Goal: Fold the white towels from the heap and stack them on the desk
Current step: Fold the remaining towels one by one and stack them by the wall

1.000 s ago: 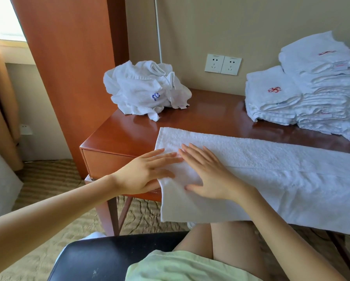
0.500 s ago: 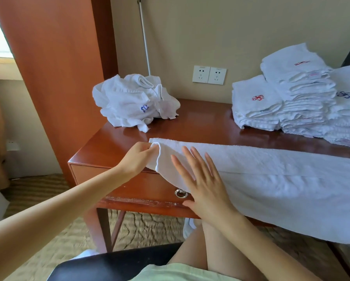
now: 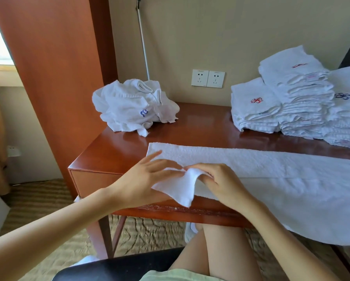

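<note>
A long white towel (image 3: 281,179) lies flat across the front of the wooden desk (image 3: 200,126) and hangs over its near edge at the right. Its near-left corner is lifted off the desk. My right hand (image 3: 220,183) pinches that corner from above. My left hand (image 3: 145,183) is beside it, fingers spread, touching the raised corner from the left. A crumpled heap of white towels (image 3: 133,108) sits at the desk's back left. Stacks of folded white towels (image 3: 304,104) with red and blue embroidery stand at the back right.
A double wall socket (image 3: 208,78) is on the wall behind the desk, with a thin white pole (image 3: 143,47) leaning beside it. A tall wooden panel (image 3: 54,78) rises at the left. My legs and a black seat (image 3: 117,268) are below the desk edge.
The towel's left corner passed from my left hand to my right, which now pinches it raised. My left hand opened beside it. The view shifted slightly.
</note>
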The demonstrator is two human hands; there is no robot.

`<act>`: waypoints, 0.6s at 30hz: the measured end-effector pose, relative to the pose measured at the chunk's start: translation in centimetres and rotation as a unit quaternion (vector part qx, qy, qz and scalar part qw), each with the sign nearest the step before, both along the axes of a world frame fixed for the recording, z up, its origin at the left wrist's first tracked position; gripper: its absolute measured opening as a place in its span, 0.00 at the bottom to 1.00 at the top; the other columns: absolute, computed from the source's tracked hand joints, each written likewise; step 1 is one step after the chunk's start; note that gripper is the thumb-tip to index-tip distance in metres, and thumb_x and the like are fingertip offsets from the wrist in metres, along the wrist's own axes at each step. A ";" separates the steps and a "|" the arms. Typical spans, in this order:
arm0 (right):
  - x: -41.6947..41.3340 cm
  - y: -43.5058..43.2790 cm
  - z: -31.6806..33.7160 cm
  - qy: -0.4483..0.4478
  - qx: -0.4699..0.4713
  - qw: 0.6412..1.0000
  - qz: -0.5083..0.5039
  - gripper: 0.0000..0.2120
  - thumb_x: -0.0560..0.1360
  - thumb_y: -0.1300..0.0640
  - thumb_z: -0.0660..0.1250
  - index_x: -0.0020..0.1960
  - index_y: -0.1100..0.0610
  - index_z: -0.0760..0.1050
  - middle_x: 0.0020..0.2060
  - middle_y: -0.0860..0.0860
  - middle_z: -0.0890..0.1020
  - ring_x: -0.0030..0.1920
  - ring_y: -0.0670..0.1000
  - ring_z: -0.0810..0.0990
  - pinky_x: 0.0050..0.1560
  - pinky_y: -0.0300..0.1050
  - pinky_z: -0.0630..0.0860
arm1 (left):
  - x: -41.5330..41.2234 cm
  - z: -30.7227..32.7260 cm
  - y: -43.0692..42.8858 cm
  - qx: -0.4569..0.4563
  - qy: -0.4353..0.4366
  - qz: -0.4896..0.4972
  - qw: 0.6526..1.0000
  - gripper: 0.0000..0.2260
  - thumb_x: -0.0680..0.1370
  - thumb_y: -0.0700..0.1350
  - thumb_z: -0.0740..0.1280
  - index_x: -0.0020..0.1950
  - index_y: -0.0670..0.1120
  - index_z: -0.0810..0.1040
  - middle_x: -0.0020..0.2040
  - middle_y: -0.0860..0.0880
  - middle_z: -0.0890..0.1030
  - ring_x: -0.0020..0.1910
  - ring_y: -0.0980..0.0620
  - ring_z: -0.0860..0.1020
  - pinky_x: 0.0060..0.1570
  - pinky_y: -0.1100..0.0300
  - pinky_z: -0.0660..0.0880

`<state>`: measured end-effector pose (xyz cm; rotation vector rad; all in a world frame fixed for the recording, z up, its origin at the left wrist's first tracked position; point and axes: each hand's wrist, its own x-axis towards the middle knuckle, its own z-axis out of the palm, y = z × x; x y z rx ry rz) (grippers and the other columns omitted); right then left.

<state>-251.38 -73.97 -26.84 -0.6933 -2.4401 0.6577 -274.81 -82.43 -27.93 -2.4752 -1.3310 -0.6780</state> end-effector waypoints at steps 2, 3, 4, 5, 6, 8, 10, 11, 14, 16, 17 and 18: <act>0.1 0.7 0.8 -0.052 -0.037 0.998 0.027 0.11 0.79 0.44 0.60 0.58 0.33 0.77 0.45 0.42 0.85 0.43 0.49 0.83 0.48 0.46 0.79 | 0.8 -0.1 -0.9 0.029 -0.054 -0.024 0.998 0.16 0.82 0.53 0.57 0.60 0.48 0.80 0.58 0.54 0.80 0.59 0.58 0.76 0.66 0.59 0.67; 0.1 0.7 1.2 -0.070 -0.051 0.996 0.034 0.09 0.77 0.40 0.60 0.52 0.35 0.79 0.37 0.45 0.83 0.36 0.49 0.80 0.42 0.44 0.77 | 1.3 0.0 -1.4 0.037 -0.103 -0.019 0.994 0.16 0.82 0.53 0.57 0.56 0.48 0.82 0.53 0.56 0.81 0.53 0.59 0.78 0.58 0.62 0.72; 0.0 0.8 1.5 -0.080 -0.069 0.994 0.036 0.10 0.77 0.40 0.62 0.45 0.41 0.80 0.29 0.48 0.76 0.29 0.47 0.73 0.35 0.40 0.70 | 1.8 0.2 -1.9 0.022 -0.171 0.002 0.985 0.16 0.82 0.53 0.57 0.50 0.47 0.82 0.46 0.57 0.81 0.45 0.59 0.78 0.48 0.63 0.74; 0.0 0.9 1.9 -0.086 -0.088 0.992 0.036 0.15 0.76 0.43 0.64 0.38 0.51 0.78 0.27 0.50 0.68 0.27 0.46 0.66 0.32 0.39 0.63 | 2.1 0.5 -2.1 -0.015 -0.255 0.030 0.966 0.17 0.82 0.54 0.58 0.45 0.47 0.81 0.41 0.55 0.81 0.39 0.58 0.78 0.41 0.62 0.73; 0.0 1.2 2.2 -0.096 -0.103 0.989 0.033 0.17 0.77 0.46 0.66 0.35 0.56 0.75 0.27 0.50 0.66 0.28 0.46 0.63 0.33 0.39 0.60 | 2.2 1.0 -2.1 -0.064 -0.338 0.063 0.937 0.17 0.82 0.54 0.59 0.42 0.46 0.81 0.39 0.53 0.82 0.37 0.55 0.79 0.39 0.61 0.72; 0.5 1.9 2.7 -0.121 -0.118 0.985 0.026 0.14 0.77 0.51 0.69 0.34 0.55 0.75 0.28 0.49 0.67 0.30 0.47 0.64 0.35 0.41 0.62 | 1.6 1.9 -1.6 -0.147 -0.459 0.131 0.866 0.15 0.81 0.53 0.62 0.43 0.47 0.83 0.41 0.50 0.85 0.40 0.52 0.82 0.44 0.60 0.74; 1.3 3.4 3.0 -0.139 -0.131 0.981 0.019 0.16 0.76 0.54 0.69 0.33 0.58 0.71 0.28 0.49 0.65 0.30 0.47 0.63 0.36 0.43 0.62 | 0.6 2.2 -0.9 -0.190 -0.506 0.190 0.820 0.13 0.80 0.50 0.63 0.44 0.48 0.85 0.42 0.52 0.86 0.43 0.53 0.83 0.48 0.60 0.75; 1.8 4.2 3.2 -0.139 -0.145 0.980 0.009 0.17 0.76 0.54 0.69 0.34 0.62 0.71 0.28 0.51 0.66 0.30 0.47 0.64 0.36 0.43 0.62 | 0.1 2.3 -0.5 -0.200 -0.512 0.209 0.809 0.12 0.80 0.49 0.63 0.45 0.48 0.85 0.43 0.52 0.86 0.44 0.54 0.83 0.48 0.60 0.74; 2.4 6.3 3.9 -0.096 -0.190 0.977 -0.006 0.18 0.76 0.49 0.70 0.47 0.67 0.78 0.37 0.53 0.74 0.39 0.49 0.73 0.46 0.42 0.69 | -0.6 2.5 0.7 -0.213 -0.502 0.245 0.802 0.14 0.80 0.52 0.64 0.47 0.44 0.85 0.44 0.49 0.85 0.47 0.49 0.83 0.48 0.57 0.77; 1.7 7.8 4.3 -0.077 -0.192 0.978 -0.024 0.20 0.76 0.50 0.69 0.47 0.69 0.78 0.38 0.53 0.74 0.42 0.49 0.72 0.49 0.43 0.67 | -1.0 2.6 2.2 -0.192 -0.473 0.275 0.814 0.18 0.78 0.54 0.64 0.47 0.40 0.83 0.44 0.42 0.84 0.46 0.42 0.82 0.48 0.49 0.77; 1.1 8.6 4.5 -0.077 -0.191 0.978 -0.032 0.18 0.76 0.51 0.69 0.47 0.68 0.78 0.37 0.54 0.73 0.41 0.50 0.71 0.48 0.44 0.66 | -1.2 2.7 3.0 -0.183 -0.457 0.286 0.822 0.17 0.78 0.53 0.64 0.46 0.40 0.83 0.44 0.40 0.84 0.45 0.40 0.81 0.47 0.49 0.77; 0.3 9.3 4.6 -0.080 -0.193 0.977 -0.040 0.16 0.76 0.51 0.69 0.47 0.65 0.80 0.37 0.54 0.73 0.41 0.50 0.71 0.47 0.44 0.66 | -1.5 2.8 3.8 -0.178 -0.440 0.298 0.828 0.14 0.79 0.51 0.65 0.46 0.42 0.83 0.44 0.42 0.84 0.44 0.41 0.81 0.46 0.48 0.77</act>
